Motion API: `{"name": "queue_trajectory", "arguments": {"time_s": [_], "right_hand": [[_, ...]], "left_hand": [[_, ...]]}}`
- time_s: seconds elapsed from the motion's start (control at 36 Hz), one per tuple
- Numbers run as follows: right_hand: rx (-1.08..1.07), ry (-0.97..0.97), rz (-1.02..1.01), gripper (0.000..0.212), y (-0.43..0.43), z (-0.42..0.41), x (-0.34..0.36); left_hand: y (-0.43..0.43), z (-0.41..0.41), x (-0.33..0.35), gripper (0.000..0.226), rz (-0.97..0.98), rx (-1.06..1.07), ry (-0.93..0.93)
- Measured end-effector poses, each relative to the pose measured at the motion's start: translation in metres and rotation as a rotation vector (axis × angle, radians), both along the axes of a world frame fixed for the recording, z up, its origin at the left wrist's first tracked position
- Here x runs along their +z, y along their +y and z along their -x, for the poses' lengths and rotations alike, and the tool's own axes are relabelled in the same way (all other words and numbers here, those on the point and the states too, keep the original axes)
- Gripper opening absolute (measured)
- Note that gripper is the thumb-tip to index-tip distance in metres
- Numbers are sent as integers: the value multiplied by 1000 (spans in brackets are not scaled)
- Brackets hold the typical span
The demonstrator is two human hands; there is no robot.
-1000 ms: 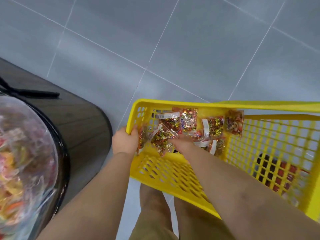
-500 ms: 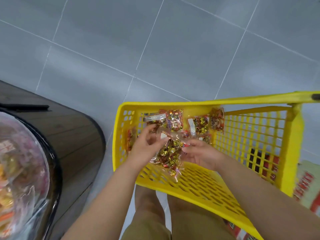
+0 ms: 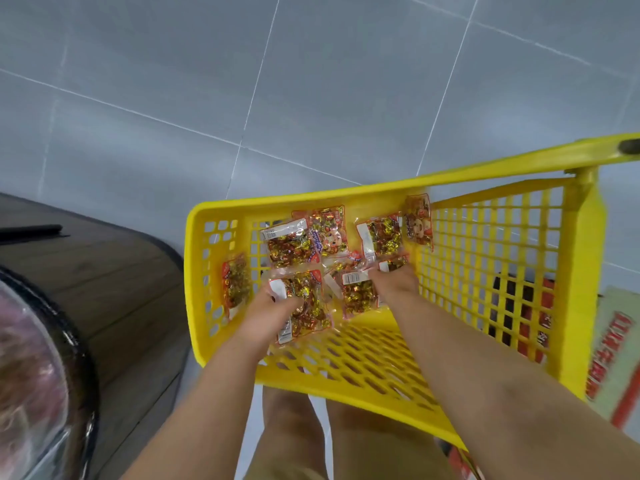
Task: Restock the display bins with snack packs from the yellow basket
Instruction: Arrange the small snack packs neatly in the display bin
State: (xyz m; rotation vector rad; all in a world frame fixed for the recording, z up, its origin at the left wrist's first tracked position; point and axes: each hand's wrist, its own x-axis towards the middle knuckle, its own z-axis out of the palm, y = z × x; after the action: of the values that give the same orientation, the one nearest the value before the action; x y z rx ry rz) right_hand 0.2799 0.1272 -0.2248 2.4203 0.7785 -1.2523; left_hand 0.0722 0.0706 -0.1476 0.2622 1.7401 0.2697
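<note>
The yellow basket [image 3: 221, 341] is tilted on my knees, with several clear snack packs of gold and red candies piled at its far end. My left hand [image 3: 273, 310] grips one snack pack [image 3: 304, 306] inside the basket. My right hand [image 3: 394, 282] reaches among the packs and its fingers close on another pack [image 3: 356, 292]. More packs lie against the far wall [image 3: 381, 237] and one leans on the left wall [image 3: 235, 282].
A round display bin [image 3: 34, 375] with a black rim holds wrapped snacks at the lower left, set in a dark wooden stand [image 3: 114, 271]. Grey floor tiles lie beyond. A red and green carton [image 3: 616, 358] sits at the right.
My left hand left the basket rim and took a pack. Both hands held one pack together, then parted; the right hand reached further in to a second pack.
</note>
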Motion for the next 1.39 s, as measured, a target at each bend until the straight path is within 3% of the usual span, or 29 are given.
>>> {"name": "queue_trajectory", "arguments": {"time_s": [0.17,0.25,0.39,0.53,0.61,0.67,0.72,0.83,0.89,0.97,1.03,1.08,1.14,1.19,1.28,1.39], "right_hand": [[217,64,-44,69,-4,-2,-8],[135,60,-58,44,-7,-9,-4],[145,37,-111,47,-12,-28,11],[7,118,-231,34,-15,-44,43],[-125,258,-339,15,-12,-46,72],[-247,489,-309,4,-12,-41,91],[-311,734,-203,9,-13,-33,102],[-193,913,-48,11,-14,-11,104],[-161,942,-8,12,-14,1,97],[-208,905,-32,20,-13,11,80],[-412,850,-87,32,-10,11,65],[-513,717,-202,26,-8,5,46],[-340,443,-283,12,-8,-4,24],[-180,257,-264,22,-10,-12,2],[-59,275,-103,66,-18,-17,-19],[-29,322,5,77,-23,-19,-25]], "left_hand": [[-3,9,-6,21,-19,9,40],[0,9,-4,25,0,21,45],[3,6,-2,19,-35,51,35],[8,4,0,18,-74,18,54],[11,0,1,41,-57,10,70],[13,-3,1,60,-41,11,25],[16,-6,6,71,1,-11,-82],[20,-10,15,105,17,61,-343],[19,-9,14,109,0,86,-385],[15,-4,11,89,-42,113,-385],[13,0,7,72,-47,172,-325],[11,2,5,58,-34,212,-278],[7,5,2,48,-29,236,-240],[3,8,-1,45,-24,273,-187],[-3,12,-3,40,-26,317,-139],[-12,17,-7,36,-33,354,-88]]}}
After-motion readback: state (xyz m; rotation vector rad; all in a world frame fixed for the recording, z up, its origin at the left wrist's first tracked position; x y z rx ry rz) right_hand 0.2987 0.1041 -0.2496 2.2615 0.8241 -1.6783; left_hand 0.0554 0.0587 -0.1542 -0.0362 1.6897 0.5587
